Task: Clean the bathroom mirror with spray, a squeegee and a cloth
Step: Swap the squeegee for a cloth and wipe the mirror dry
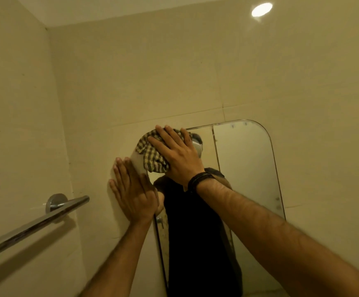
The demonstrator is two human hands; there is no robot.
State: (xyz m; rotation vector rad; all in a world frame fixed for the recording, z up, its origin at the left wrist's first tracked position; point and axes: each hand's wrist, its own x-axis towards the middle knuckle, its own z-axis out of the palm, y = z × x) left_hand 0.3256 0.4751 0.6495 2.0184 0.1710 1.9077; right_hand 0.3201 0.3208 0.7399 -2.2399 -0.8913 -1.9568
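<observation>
Right hand [177, 156] presses the checked cloth [150, 154] flat-palmed onto the mirror [249, 163], mid-frame at its upper left corner. Left hand [132, 194], fingers spread, holds nothing, lying on the beige tiled wall [131, 78] beside the glass. A chrome towel bar [35, 226] crosses lower left; a ceiling light [261, 9] glows upper right.

text: none readable | labels: none | brands: none | numbers: none | signs: none
</observation>
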